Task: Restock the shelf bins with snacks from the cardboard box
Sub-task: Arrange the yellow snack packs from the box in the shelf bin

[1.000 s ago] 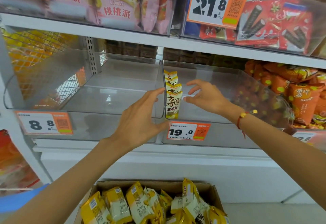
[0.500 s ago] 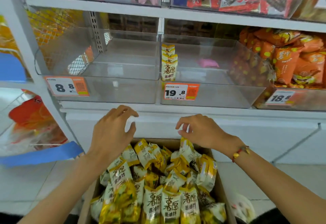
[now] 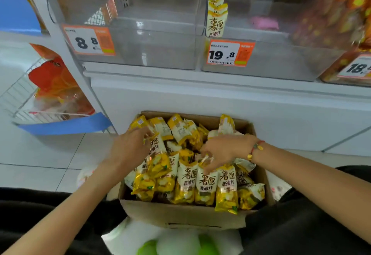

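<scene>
Both hands grab yellow snack packs [image 3: 206, 184] in the cardboard box [image 3: 180, 214]: left hand [image 3: 128, 150], right hand [image 3: 222, 150]. Front packs stand tall, tops up.

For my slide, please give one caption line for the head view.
Both hands reach into box of yellow packs below bin.

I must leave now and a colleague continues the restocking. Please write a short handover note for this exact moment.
Left hand: fingers curled on a yellow packet at the left of the cardboard box.
Right hand: fingers down among the packets, grip unclear.
Done: a short row of snack packets stands at the left edge of the bin with the 19.8 tag.
Left: the box is nearly full; that bin is mostly bare.
</scene>
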Available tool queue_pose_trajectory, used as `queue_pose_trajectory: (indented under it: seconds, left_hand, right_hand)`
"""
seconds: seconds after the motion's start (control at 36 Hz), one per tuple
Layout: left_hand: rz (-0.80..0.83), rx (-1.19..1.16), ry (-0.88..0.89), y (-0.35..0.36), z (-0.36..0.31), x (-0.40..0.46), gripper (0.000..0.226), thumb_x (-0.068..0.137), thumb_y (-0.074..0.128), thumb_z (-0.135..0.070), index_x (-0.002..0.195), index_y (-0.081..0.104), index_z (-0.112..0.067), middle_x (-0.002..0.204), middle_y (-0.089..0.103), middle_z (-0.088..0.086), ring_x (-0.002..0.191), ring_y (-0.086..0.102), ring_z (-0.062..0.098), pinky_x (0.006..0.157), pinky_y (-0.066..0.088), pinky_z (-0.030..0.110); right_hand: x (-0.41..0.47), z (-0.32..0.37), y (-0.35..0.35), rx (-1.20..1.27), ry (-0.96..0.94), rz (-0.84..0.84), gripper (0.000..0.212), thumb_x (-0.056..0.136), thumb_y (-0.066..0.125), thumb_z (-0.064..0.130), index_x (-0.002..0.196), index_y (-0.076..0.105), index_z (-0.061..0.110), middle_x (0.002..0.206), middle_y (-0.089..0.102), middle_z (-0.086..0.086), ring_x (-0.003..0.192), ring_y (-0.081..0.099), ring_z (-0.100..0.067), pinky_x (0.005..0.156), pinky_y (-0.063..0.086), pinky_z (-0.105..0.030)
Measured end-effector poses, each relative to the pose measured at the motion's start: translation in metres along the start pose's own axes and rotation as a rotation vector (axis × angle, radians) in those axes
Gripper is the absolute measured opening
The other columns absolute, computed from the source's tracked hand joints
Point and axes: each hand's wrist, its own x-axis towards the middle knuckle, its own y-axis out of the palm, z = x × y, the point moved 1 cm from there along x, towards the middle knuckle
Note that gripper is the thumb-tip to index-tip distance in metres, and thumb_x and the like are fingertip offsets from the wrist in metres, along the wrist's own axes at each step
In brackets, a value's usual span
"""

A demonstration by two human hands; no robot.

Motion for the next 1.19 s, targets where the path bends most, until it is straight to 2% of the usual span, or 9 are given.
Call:
queue_pose_trajectory:
  seconds: [0.14,0.22,0.31,0.39,0.44,0.56,0.72,1.06,1.19]
  left_hand:
    - [0.091,0.142,-0.159,0.003,-0.011,0.0,0.047,0.098,0.035,-0.053,0.114,0.051,-0.011,0.121,0.055,0.008,0.103,0.058,0.029,0.074,0.041,0.036]
    - [0.253,0.235,-0.21,-0.002,-0.016,-0.001,0.064,0.094,0.03,-0.064,0.119,0.051,-0.008,0.123,0.054,0.008,0.107,0.058,0.025,0.083,0.042,0.035]
    - [0.414,0.205,-0.239,-0.002,-0.015,0.001,0.066,0.094,0.023,-0.065,0.094,0.06,-0.011,0.084,0.057,0.0,0.091,0.06,0.022,0.085,0.043,0.034]
    - [0.399,0.106,-0.248,0.003,-0.015,0.005,0.065,0.093,0.025,-0.068,0.066,0.05,-0.014,0.077,0.056,0.002,0.08,0.057,0.021,0.087,0.046,0.036]
    - [0.332,0.091,-0.212,0.004,-0.021,0.004,0.063,0.093,0.027,-0.067,0.064,0.045,-0.014,0.074,0.056,0.002,0.08,0.059,0.02,0.086,0.044,0.035]
    - [0.192,-0.066,-0.139,0.008,-0.027,0.001,0.054,0.088,0.037,-0.07,0.077,0.045,-0.018,0.073,0.058,-0.003,0.068,0.054,0.009,0.084,0.04,0.034]
    - [0.203,-0.931,-0.341,-0.003,-0.047,0.007,0.07,0.077,0.069,-0.056,0.127,0.043,-0.014,0.11,0.059,0.0,0.096,0.06,0.015,0.079,0.055,0.034]
    - [0.115,-1.199,-0.051,-0.069,-0.101,0.018,0.037,0.085,0.069,-0.027,0.119,0.057,-0.019,0.117,0.064,0.002,0.104,0.064,0.016,0.092,0.051,0.033]
    - [0.005,-1.189,0.129,-0.099,-0.123,0.033,0.034,0.084,0.069,-0.017,0.117,0.058,-0.02,0.11,0.066,-0.002,0.083,0.068,0.0,0.072,0.054,0.015]
  right_hand:
    - [0.008,-0.01,0.026,0.066,0.002,0.022,0.071,0.075,0.061,0.07,0.095,0.065,0.002,0.087,0.065,-0.009,0.079,0.061,-0.027,0.062,0.044,-0.032]
    - [0.009,-0.006,0.041,0.103,-0.017,-0.087,0.058,0.075,0.067,0.065,0.067,0.044,0.012,0.061,0.037,0.0,0.057,0.036,-0.017,0.051,0.028,-0.031]
    - [0.011,-0.005,0.051,0.214,-0.019,-0.127,0.056,0.074,0.071,0.059,0.065,0.039,0.015,0.061,0.034,0.0,0.057,0.033,-0.017,0.053,0.027,-0.033]
    - [0.005,-0.01,0.046,0.395,-0.005,-0.12,0.04,0.075,0.075,0.052,0.088,0.057,0.019,0.088,0.054,0.001,0.083,0.052,-0.015,0.071,0.04,-0.029]
    - [-0.005,-0.015,0.04,0.544,0.031,-0.14,0.055,0.076,0.076,0.046,0.119,0.056,0.019,0.118,0.054,0.005,0.111,0.051,-0.014,0.087,0.041,-0.023]
    - [-0.023,-0.026,0.024,0.959,0.012,-0.257,0.047,0.075,0.081,0.031,0.114,0.055,0.028,0.117,0.062,0.003,0.108,0.061,-0.016,0.097,0.05,-0.037]
    - [-0.056,-0.026,-0.014,1.388,-0.123,-0.457,0.044,0.077,0.07,0.03,0.12,0.06,0.025,0.113,0.07,0.005,0.108,0.065,-0.011,0.089,0.052,-0.027]
    - [-0.077,-0.015,-0.05,1.392,-0.081,-0.773,0.039,0.086,0.066,0.036,0.124,0.059,0.028,0.113,0.07,0.007,0.101,0.066,-0.004,0.079,0.053,-0.018]
    - [-0.094,-0.029,-0.073,1.351,-0.095,-0.928,0.036,0.087,0.067,0.027,0.122,0.059,0.026,0.113,0.07,0.005,0.099,0.067,-0.004,0.081,0.053,-0.017]
